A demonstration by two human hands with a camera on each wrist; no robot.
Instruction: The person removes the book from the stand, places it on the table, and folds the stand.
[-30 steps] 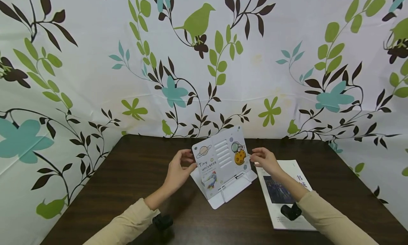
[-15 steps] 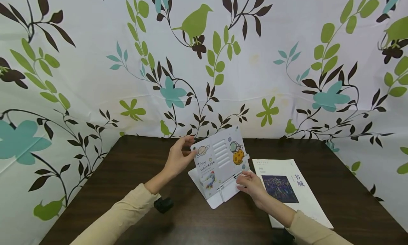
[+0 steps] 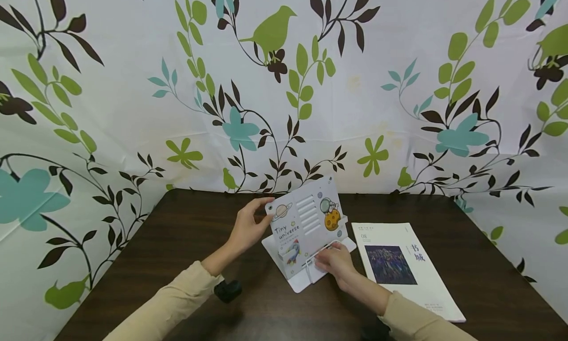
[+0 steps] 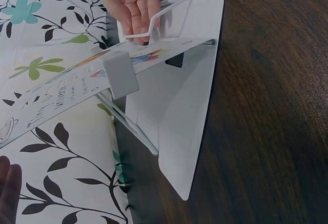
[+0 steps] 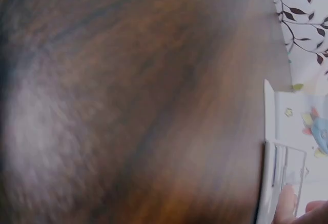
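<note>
A white book stand (image 3: 288, 210) printed "Tiny universe" stands tilted back on its flat base in the middle of the table. At its upper left corner, my left hand (image 3: 249, 227) holds the panel's edge between thumb and fingers. My right hand (image 3: 338, 263) is at the low front ledge, its fingers around the thin wire page holder (image 3: 309, 271). From the left wrist view, the right fingers (image 4: 136, 16) reach in by the white wire loop, and struts show behind the panel. My right thumb (image 5: 286, 201) overlaps the loop in the right wrist view.
A white book (image 3: 426, 291) with a dark picture on its cover lies flat just right of the stand. The dark wooden table (image 3: 275, 311) ends at a patterned cloth backdrop (image 3: 346, 109) behind the stand.
My right hand has moved from the panel's right edge down and left to the front ledge, uncovering the book. The left hand stays by the upper left corner; the stand barely shifts.
</note>
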